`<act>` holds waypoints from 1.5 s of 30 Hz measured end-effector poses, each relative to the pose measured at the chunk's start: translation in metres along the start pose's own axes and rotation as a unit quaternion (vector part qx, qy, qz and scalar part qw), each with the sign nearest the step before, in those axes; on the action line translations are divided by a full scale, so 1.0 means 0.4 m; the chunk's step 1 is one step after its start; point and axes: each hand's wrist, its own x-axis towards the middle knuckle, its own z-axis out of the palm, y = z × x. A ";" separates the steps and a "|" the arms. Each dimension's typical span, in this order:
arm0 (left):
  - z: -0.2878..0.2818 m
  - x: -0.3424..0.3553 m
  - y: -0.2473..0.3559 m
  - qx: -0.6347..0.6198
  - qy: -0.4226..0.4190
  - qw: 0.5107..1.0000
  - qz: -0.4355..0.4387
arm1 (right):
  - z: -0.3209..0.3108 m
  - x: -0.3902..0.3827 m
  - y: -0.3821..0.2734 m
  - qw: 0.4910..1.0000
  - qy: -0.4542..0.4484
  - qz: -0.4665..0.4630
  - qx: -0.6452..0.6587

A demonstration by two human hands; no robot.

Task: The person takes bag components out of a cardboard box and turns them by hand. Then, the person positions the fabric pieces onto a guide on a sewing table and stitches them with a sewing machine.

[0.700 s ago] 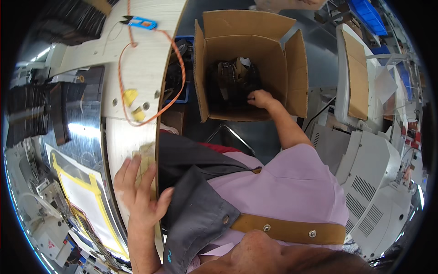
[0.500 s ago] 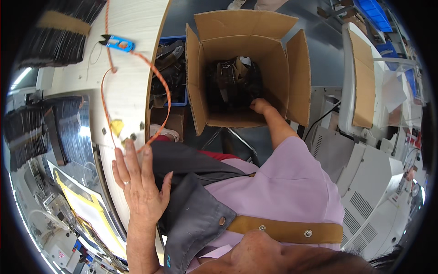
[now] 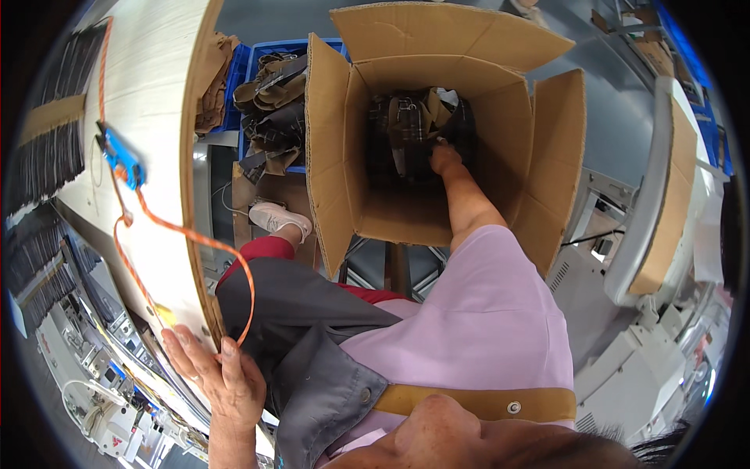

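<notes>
My right hand [image 3: 445,158] reaches down into a tall open cardboard box [image 3: 437,74]. Its fingers are curled against the dark plaid fabric [image 3: 402,137] bundled at the bottom, and the fingertips are partly hidden in it. On the left, my left hand [image 3: 219,379] lies flat with fingers stretched over the edge of the pale worktable [image 3: 152,70], holding nothing. An orange cord [image 3: 191,234] loops from near these fingers to blue thread snips [image 3: 121,160] lying on the tabletop.
Beyond the table edge, a blue crate [image 3: 250,55] holds brown and dark fabric pieces [image 3: 273,105]. Stacks of dark pieces [image 3: 58,74] stand on the table's far left. A white machine table [image 3: 641,203] is to the right of the box.
The view has shifted, with the table lower and further left. My right hand has gone deeper into the box, onto the fabric. My left hand stays at the table edge.
</notes>
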 end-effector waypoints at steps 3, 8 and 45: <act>0.005 -0.002 -0.007 0.015 -0.012 1.000 -0.001 | -0.008 0.051 0.004 0.997 -0.029 -0.009 -0.066; 0.005 0.002 -0.016 0.016 -0.003 0.999 0.038 | -0.013 0.085 0.011 0.986 -0.113 -0.022 -0.124; -0.046 0.039 0.057 0.001 0.109 0.994 0.028 | -0.606 -0.876 -0.083 0.671 0.122 -0.436 0.588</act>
